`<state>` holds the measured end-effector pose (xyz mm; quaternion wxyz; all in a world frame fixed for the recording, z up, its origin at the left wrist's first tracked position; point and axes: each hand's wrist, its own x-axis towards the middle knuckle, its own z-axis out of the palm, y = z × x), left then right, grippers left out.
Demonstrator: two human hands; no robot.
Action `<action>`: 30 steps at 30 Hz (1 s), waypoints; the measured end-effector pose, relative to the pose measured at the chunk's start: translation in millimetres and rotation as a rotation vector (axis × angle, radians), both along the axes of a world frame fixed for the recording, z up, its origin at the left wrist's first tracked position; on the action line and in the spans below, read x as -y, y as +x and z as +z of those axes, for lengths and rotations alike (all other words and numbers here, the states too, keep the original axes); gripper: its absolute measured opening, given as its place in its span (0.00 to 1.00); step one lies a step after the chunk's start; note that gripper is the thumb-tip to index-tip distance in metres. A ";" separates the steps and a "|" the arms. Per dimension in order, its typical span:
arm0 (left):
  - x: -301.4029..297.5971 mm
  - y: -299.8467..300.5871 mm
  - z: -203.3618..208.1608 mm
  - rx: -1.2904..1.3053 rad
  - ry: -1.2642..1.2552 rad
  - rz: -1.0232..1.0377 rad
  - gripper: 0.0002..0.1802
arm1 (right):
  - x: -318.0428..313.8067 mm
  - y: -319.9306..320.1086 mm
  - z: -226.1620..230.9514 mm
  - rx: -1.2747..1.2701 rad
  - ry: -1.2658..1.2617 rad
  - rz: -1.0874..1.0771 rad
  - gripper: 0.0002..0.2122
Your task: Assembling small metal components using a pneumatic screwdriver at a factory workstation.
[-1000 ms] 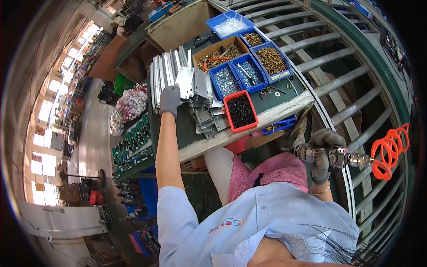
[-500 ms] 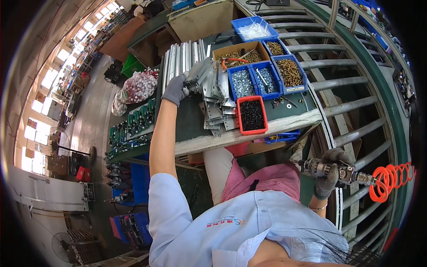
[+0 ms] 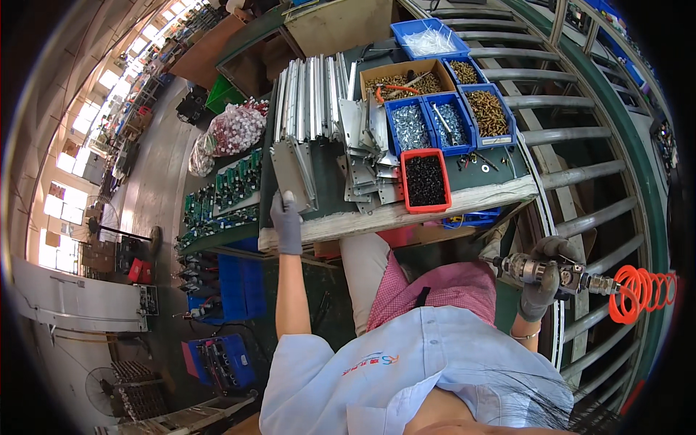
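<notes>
My left hand [image 3: 287,221], in a grey glove, is closed at the near end of a few flat metal plates [image 3: 291,174]. These plates lean together, slightly fanned, over the left part of the workbench. To their right lies a loose pile of similar metal brackets [image 3: 368,156]. Behind them, long silver metal strips [image 3: 312,98] lie side by side. Off the bench's right side, my gloved right hand [image 3: 540,290] is wrapped round a metal air tool [image 3: 528,271]. An orange coiled hose [image 3: 641,292] runs from the tool's right end.
Beside the brackets stand a red bin [image 3: 425,181] of black screws, blue bins [image 3: 410,125] of small fasteners and a cardboard box [image 3: 395,71] of brass-coloured parts. A roller conveyor [image 3: 580,174] runs along the right. Green circuit boards [image 3: 232,185] and a bag of red-and-white parts [image 3: 238,127] sit left.
My left hand has come from beside the bracket pile toward the bench's near left edge, bringing the metal plates with it. My right hand keeps its hold on the air tool.
</notes>
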<state>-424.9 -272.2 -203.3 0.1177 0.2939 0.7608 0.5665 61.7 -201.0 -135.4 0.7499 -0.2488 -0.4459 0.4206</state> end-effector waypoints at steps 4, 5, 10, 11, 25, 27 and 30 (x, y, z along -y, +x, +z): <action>-1.0 15.4 -37.0 -0.224 0.024 -0.019 0.22 | 1.5 -4.0 4.5 0.031 0.058 0.062 0.22; -7.0 28.4 -37.1 -0.298 0.059 -0.034 0.23 | 2.4 -2.6 4.2 0.042 0.086 0.071 0.22; -13.1 41.3 -62.9 -0.321 0.103 -0.028 0.23 | 9.0 8.6 7.5 0.088 0.088 0.014 0.20; -13.5 36.3 -64.4 -0.313 0.080 -0.034 0.22 | 8.9 13.0 6.6 0.095 0.078 0.003 0.20; -79.3 15.6 35.3 -0.694 -0.399 -0.162 0.28 | 19.1 13.0 5.7 0.097 0.036 0.046 0.22; -118.5 32.0 81.2 -0.586 -0.227 -0.282 0.33 | 19.2 22.0 -0.7 0.095 0.001 0.005 0.22; -181.9 71.1 118.0 -0.551 -0.413 -0.375 0.42 | 19.9 35.0 -8.8 0.068 0.006 -0.021 0.22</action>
